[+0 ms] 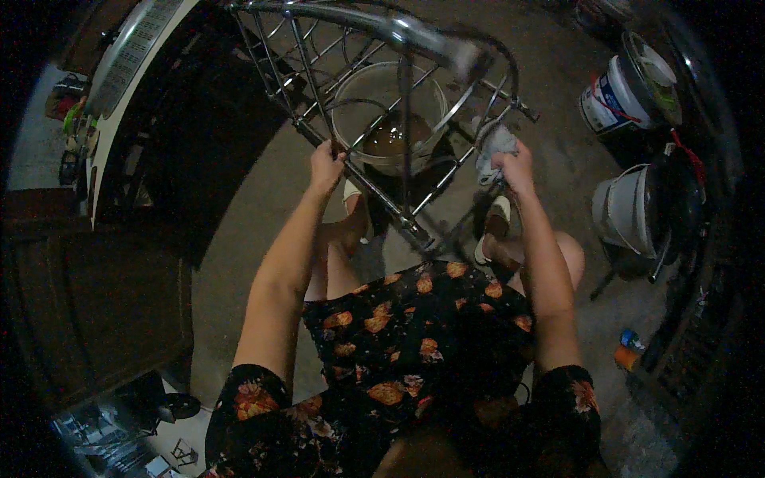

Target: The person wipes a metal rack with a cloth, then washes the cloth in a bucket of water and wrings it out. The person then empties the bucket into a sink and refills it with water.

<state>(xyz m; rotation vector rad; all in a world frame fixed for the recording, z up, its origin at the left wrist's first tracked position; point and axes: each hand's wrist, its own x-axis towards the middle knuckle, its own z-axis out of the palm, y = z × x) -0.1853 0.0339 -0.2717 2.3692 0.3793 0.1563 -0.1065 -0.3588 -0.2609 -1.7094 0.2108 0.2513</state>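
A shiny metal rack (366,189) of tubes and crossbars is tilted in front of me, its near corner pointing toward my lap. Closed around its left-hand bar is my left hand (325,167). My right hand (516,169) grips a crumpled pale grey cloth (496,148) against the bar on the right side. Below and behind the rack stands a round, pale tub (344,137) with brownish water in it, partly hidden by the bars. The upper tube is smeared by blur.
On the right stand a white paint bucket (607,102) with dark containers on it, and a grey-white pail (620,209) with a handle. A dark cabinet (96,311) fills the left. An orange and blue item (627,350) lies at lower right. My feet flank the rack's near corner.
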